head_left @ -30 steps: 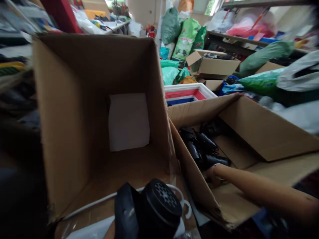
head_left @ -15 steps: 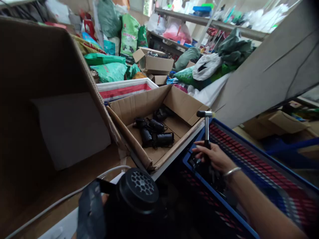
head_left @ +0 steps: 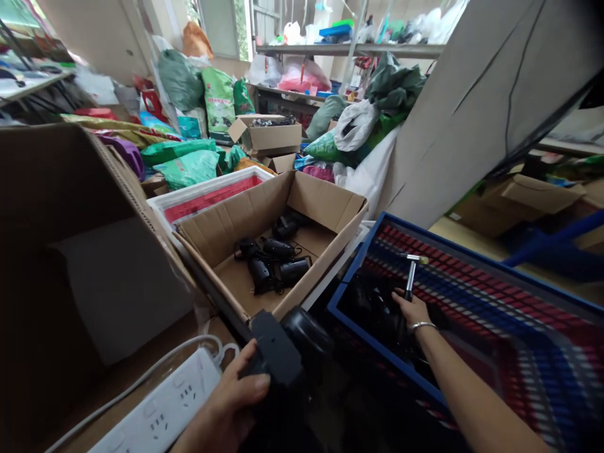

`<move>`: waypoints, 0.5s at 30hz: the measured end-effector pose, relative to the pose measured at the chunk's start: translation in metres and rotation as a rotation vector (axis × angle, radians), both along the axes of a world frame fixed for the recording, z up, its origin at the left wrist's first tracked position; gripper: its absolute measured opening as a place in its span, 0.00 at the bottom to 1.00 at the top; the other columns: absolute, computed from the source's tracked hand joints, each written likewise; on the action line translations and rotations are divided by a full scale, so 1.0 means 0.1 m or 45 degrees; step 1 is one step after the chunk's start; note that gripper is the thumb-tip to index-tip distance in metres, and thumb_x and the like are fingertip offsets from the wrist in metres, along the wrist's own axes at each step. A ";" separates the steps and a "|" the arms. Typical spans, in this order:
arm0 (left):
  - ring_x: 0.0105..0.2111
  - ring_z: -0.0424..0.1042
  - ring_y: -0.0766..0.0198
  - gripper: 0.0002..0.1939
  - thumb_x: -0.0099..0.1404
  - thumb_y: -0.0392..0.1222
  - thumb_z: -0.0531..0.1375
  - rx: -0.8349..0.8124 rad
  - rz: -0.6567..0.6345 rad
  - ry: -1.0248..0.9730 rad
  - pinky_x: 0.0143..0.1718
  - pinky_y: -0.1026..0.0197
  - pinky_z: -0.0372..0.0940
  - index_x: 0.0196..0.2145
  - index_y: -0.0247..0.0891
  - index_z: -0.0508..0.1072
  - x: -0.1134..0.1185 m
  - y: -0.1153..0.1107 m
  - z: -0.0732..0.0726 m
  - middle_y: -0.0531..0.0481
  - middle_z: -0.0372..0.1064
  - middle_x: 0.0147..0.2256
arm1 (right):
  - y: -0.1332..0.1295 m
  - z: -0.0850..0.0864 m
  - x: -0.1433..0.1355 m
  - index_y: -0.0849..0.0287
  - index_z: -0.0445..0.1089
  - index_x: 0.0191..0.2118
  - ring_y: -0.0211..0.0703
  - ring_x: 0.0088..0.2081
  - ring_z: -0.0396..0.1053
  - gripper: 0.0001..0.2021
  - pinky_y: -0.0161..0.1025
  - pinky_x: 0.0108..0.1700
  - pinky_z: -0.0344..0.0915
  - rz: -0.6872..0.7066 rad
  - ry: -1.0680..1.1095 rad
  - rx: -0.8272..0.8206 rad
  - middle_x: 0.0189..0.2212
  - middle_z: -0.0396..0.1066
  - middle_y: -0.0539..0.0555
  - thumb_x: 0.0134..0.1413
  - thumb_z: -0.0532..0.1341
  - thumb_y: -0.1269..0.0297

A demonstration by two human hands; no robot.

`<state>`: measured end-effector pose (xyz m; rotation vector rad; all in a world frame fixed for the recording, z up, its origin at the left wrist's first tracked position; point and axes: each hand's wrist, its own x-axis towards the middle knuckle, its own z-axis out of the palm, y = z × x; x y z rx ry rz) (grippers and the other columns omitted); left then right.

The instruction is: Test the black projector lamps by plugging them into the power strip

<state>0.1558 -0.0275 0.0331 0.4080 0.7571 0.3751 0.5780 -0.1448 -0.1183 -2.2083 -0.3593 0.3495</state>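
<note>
My left hand (head_left: 229, 393) is closed around a black plastic device (head_left: 278, 346) with a blocky part and a rounded end. Its lower portion disappears into dark shadow. My right hand (head_left: 415, 314) grips a small hammer (head_left: 411, 274) by its black grip, with the metal head pointing up. This hand is low inside a blue-rimmed basket (head_left: 472, 250), over dark, glossy black items (head_left: 372, 302) whose kind is hard to make out. Between and beyond my hands stands an open cardboard box (head_left: 325, 198) with several black hair-dryer-like devices (head_left: 278, 258) and their cords.
A white power strip (head_left: 174, 396) with a cable lies beside my left forearm. A tall cardboard carton (head_left: 33, 189) walls off the left. Behind are a white-rimmed crate (head_left: 207, 189), sacks (head_left: 189, 167) and another box (head_left: 276, 138). A grey slanted panel (head_left: 453, 113) rises at right.
The hammer and my right hand have dropped lower into the basket. The black device has turned, so its honeycomb grille no longer shows, and my left hand has come into view. The camera has shifted.
</note>
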 end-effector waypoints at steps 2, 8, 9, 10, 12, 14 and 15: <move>0.35 0.74 0.53 0.47 0.42 0.37 0.69 0.009 -0.033 0.066 0.35 0.58 0.68 0.58 0.39 0.55 0.16 0.00 -0.04 0.48 0.75 0.35 | -0.02 -0.01 0.08 0.63 0.68 0.41 0.40 0.37 0.69 0.09 0.42 0.39 0.69 0.021 -0.008 -0.098 0.38 0.69 0.52 0.58 0.59 0.64; 0.31 0.73 0.54 0.35 0.45 0.40 0.67 0.067 -0.149 0.116 0.30 0.59 0.66 0.52 0.38 0.61 0.40 -0.04 -0.22 0.47 0.74 0.33 | 0.32 -0.08 -0.24 0.62 0.69 0.44 0.47 0.51 0.64 0.10 0.52 0.52 0.61 0.422 -0.119 -0.076 0.49 0.66 0.56 0.55 0.62 0.67; 0.32 0.74 0.53 0.35 0.45 0.39 0.66 0.060 -0.145 0.128 0.31 0.58 0.66 0.51 0.38 0.61 0.41 -0.05 -0.23 0.46 0.74 0.34 | 0.43 -0.11 -0.33 0.61 0.68 0.46 0.48 0.52 0.63 0.13 0.52 0.53 0.61 0.482 -0.128 -0.043 0.51 0.65 0.56 0.55 0.62 0.67; 0.34 0.74 0.53 0.35 0.45 0.39 0.66 0.056 -0.133 0.144 0.32 0.58 0.66 0.51 0.38 0.61 0.43 -0.05 -0.24 0.47 0.74 0.34 | 0.54 -0.13 -0.41 0.61 0.67 0.48 0.48 0.52 0.63 0.14 0.52 0.53 0.61 0.530 -0.132 -0.014 0.52 0.64 0.56 0.55 0.62 0.67; 0.35 0.74 0.54 0.34 0.45 0.38 0.65 0.063 -0.107 0.184 0.33 0.58 0.66 0.50 0.39 0.61 0.44 -0.06 -0.24 0.48 0.74 0.34 | 0.72 -0.15 -0.54 0.61 0.67 0.47 0.46 0.48 0.67 0.13 0.50 0.51 0.63 0.581 -0.123 0.023 0.48 0.68 0.56 0.56 0.61 0.65; 0.35 0.74 0.56 0.32 0.45 0.37 0.65 0.069 -0.105 0.215 0.34 0.59 0.66 0.49 0.40 0.62 0.47 -0.05 -0.24 0.49 0.74 0.35 | 0.78 -0.11 -0.61 0.63 0.69 0.44 0.42 0.41 0.70 0.11 0.47 0.46 0.67 0.581 -0.113 0.042 0.40 0.72 0.54 0.57 0.61 0.63; 0.35 0.74 0.56 0.32 0.45 0.37 0.65 0.068 -0.116 0.215 0.34 0.60 0.66 0.49 0.40 0.62 0.48 -0.04 -0.25 0.48 0.74 0.35 | 0.75 -0.07 -0.61 0.64 0.69 0.42 0.41 0.37 0.71 0.11 0.45 0.43 0.68 0.565 -0.116 0.048 0.36 0.72 0.53 0.57 0.60 0.62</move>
